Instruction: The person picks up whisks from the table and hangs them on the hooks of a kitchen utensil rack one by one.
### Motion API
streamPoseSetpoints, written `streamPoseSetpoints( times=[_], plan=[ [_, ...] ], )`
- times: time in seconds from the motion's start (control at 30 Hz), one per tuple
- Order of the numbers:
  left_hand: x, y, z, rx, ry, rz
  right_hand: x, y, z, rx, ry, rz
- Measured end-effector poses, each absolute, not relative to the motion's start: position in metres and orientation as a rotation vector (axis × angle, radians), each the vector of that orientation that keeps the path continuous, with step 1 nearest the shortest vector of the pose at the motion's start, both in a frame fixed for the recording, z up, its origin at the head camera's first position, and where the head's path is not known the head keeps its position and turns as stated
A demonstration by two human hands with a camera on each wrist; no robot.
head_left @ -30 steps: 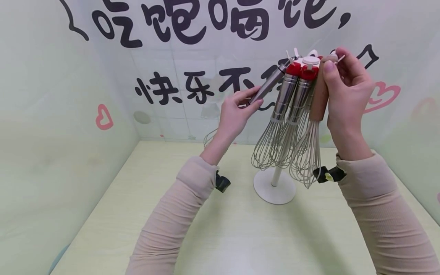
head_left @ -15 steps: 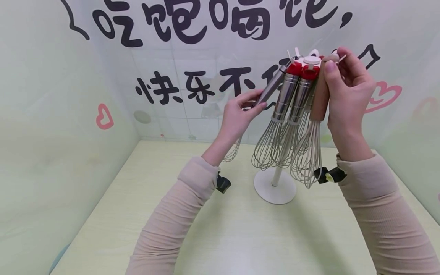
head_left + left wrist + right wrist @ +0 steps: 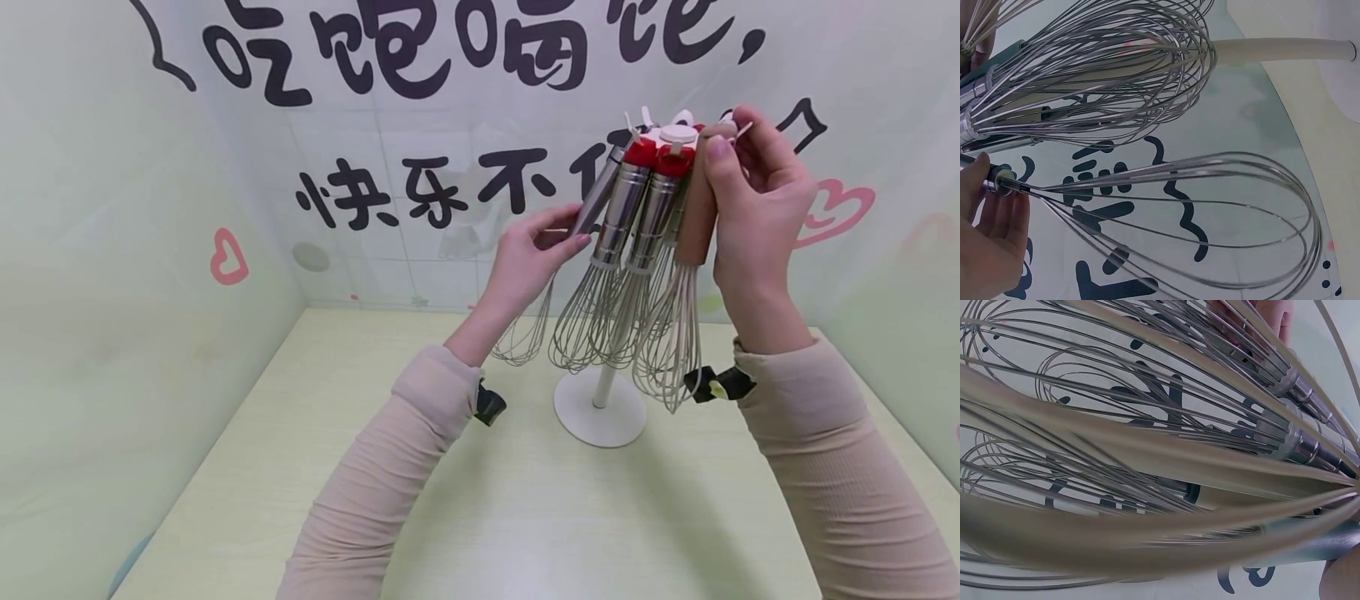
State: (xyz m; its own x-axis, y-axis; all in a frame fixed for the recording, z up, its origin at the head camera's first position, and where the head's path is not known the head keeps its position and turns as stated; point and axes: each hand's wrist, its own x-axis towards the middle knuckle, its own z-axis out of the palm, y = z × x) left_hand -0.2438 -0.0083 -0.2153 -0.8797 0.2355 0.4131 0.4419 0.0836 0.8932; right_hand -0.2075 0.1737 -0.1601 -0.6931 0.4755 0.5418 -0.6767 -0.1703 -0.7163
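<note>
A white whisk stand [image 3: 577,417] carries several hanging wire whisks around its top. My left hand [image 3: 522,262] pinches the lower handle of a steel-handled whisk [image 3: 597,196] at the stand's left side. In the left wrist view the thumb and fingers grip this whisk's handle [image 3: 991,181] just behind its wires. My right hand [image 3: 765,208] holds the top of a wooden-handled whisk [image 3: 698,208] beside the stand's hooks, thumb on the handle. Two red-topped whisks [image 3: 624,212] hang between the hands. The right fingertips are partly hidden behind the stand's top.
The stand is on a pale wood-look table [image 3: 510,525]. A whitish backdrop [image 3: 360,275] with black lettering and pink hearts rises behind, with side panels left and right. More whisks hang at the stand's far side, partly hidden.
My left hand has moved right and slightly down, bringing the steel-handled whisk closer to the stand and more upright. My right hand has stayed in place.
</note>
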Motion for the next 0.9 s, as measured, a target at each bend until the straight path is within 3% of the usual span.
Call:
streamPoseSetpoints(
  times=[0.9],
  plan=[
    [-0.2443,-0.0069,-0.216,-0.772,-2.32,-1.865,-0.2064,0.1758,-0.1634,0.319,-1.337,1.95]
  ],
)
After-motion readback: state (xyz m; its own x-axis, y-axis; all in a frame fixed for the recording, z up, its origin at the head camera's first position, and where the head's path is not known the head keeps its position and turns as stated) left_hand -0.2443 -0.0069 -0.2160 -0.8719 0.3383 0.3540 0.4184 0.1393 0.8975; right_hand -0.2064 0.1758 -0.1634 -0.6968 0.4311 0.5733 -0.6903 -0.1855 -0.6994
